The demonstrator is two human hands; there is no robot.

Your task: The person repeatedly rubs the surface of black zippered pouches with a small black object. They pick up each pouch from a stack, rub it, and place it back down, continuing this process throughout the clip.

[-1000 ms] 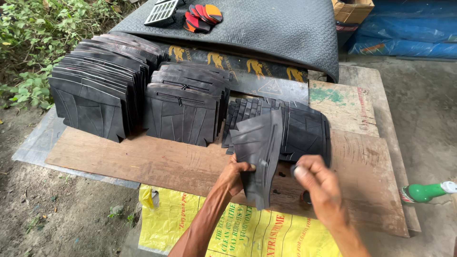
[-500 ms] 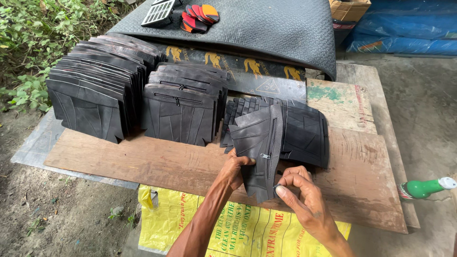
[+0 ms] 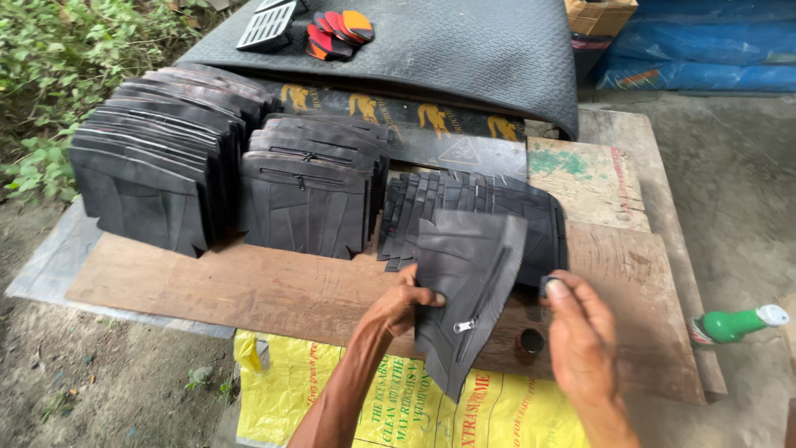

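While my left hand [image 3: 404,303] grips the zippered black pouch [image 3: 464,290] upright over the board [image 3: 249,286], my right [image 3: 580,340] pinches a small dark bit — fitting it looks next, calling for careful alignment.

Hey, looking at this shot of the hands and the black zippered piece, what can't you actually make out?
- Small dark item pinched by the right hand: too small to identify, head view.
- Black zippered piece: its near left edge is covered by the left hand.
- Small dark cylinder on the wooden board: too small to tell.
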